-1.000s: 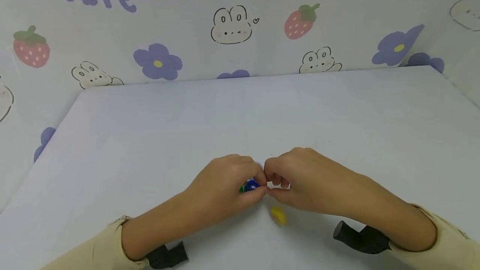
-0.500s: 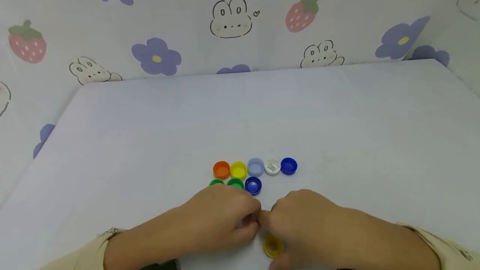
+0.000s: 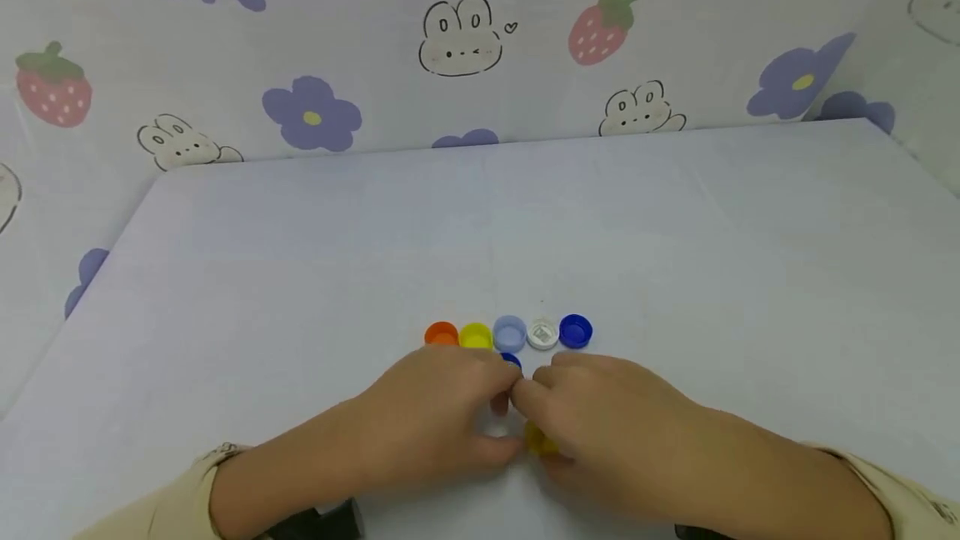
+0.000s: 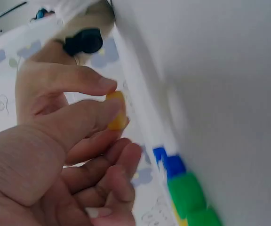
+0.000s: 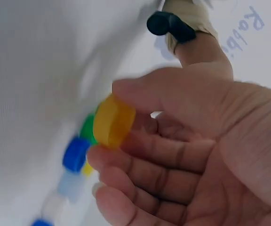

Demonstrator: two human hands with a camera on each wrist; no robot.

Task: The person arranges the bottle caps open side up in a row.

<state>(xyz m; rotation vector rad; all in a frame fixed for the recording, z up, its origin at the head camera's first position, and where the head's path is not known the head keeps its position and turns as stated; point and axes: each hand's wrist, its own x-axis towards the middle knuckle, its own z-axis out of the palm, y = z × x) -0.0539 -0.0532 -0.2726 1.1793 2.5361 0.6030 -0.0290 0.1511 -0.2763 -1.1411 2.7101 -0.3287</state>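
Note:
Between the thumb and fingers of my right hand (image 3: 622,427) is an amber-yellow bottle cap (image 5: 108,123), lifted a little off the table. My left hand (image 3: 438,411) is just beside it, thumb and index apart and the other fingers loosely bent. From the left wrist view the left thumb overlaps the cap; whether it touches cannot be told. Beyond the hands runs a row of caps: orange (image 3: 441,333), yellow (image 3: 476,336), light blue (image 3: 510,333), white (image 3: 543,333) and dark blue (image 3: 576,331). A second dark blue cap (image 3: 512,360) peeks out in front; green caps (image 4: 186,193) are hidden by the left hand in the head view.
The white tabletop (image 3: 480,232) reaches back to a wall covering (image 3: 390,40) printed with rabbits, flowers and strawberries. A black wrist-worn device (image 3: 322,522) shows under the left forearm.
Both hands first came toward the body, uncovering the rows of caps, then moved slightly forward again. The amber-yellow cap, first lying on the table, is now in the right hand's fingers.

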